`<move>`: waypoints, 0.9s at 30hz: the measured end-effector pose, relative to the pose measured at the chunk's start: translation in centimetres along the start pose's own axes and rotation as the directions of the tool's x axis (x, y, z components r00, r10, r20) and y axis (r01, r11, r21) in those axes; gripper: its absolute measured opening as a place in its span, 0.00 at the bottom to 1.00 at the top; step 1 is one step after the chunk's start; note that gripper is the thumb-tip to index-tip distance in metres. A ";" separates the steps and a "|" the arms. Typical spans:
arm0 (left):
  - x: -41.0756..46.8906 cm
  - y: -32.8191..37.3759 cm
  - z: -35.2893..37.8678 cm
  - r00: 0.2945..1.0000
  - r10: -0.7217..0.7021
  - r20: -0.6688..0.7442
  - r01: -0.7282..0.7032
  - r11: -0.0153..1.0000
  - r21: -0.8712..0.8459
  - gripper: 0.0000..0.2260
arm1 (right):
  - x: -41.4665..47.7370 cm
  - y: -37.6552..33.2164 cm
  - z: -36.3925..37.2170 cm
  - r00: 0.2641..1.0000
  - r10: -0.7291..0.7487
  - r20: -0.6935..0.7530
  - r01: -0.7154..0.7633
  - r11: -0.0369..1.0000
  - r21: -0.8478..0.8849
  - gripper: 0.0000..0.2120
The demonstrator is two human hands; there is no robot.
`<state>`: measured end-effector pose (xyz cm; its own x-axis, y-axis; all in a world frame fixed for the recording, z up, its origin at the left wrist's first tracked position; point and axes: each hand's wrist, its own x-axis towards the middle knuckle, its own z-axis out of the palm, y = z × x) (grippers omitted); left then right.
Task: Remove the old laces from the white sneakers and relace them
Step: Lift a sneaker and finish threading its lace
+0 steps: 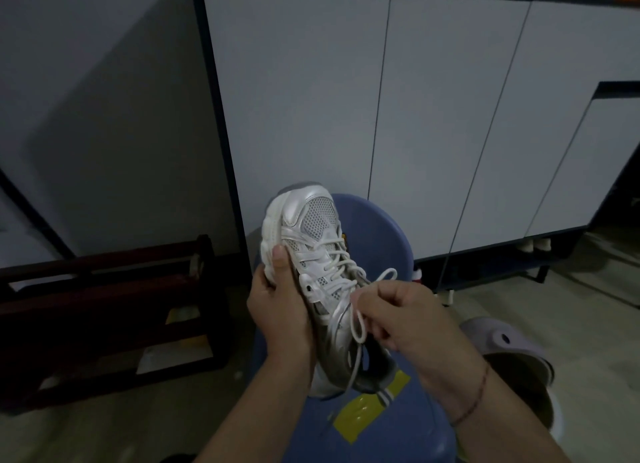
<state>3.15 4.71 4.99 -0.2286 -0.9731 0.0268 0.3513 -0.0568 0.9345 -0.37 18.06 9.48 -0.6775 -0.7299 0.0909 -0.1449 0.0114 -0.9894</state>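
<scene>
A white sneaker [306, 227] is held up in the middle of the view, toe pointing away and up, its white lace [332, 260] crossing through the eyelets. My left hand [280, 310] grips the sneaker from its left side, thumb on the sole edge. My right hand [401, 319] pinches the lace near the top eyelets, where a loop sticks out above the fingers and a loose end hangs down below them. The heel rests over a blue plastic stool [377, 237].
White cabinet doors [433, 116] stand close behind. A dark wooden rack [104, 310] sits on the floor at left. A pale clog [519, 351] lies at right on the floor. A yellow patch [363, 414] marks the stool.
</scene>
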 end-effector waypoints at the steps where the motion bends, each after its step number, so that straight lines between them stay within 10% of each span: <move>1: -0.1 0.1 0.1 1.000 -0.007 0.002 0.007 1.000 -0.010 0.13 | -0.1 0.0 0.1 0.996 -0.076 0.036 0.077 0.996 -0.038 0.17; 7: -0.3 0.7 0.3 0.996 -0.074 0.048 0.077 0.995 -0.060 0.15 | -0.3 -0.6 -0.5 0.960 -0.145 0.239 0.168 0.982 -0.081 0.12; 13: 0.6 0.9 0.0 0.968 -0.244 0.064 0.251 0.959 -0.131 0.19 | -0.3 -0.7 -2.0 0.985 0.122 0.118 -0.093 0.971 -0.221 0.16; 27: 1.4 0.7 -0.1 0.946 -0.312 0.088 0.323 0.927 -0.192 0.19 | -0.3 -1.0 -2.3 0.987 0.108 0.115 -0.080 0.970 -0.228 0.08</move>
<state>3.19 3.26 5.61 -0.4058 -0.8832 -0.2349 0.4256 -0.4101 0.8067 -1.67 19.80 10.71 -0.6015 -0.7983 -0.0303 -0.2514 0.2252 -0.9413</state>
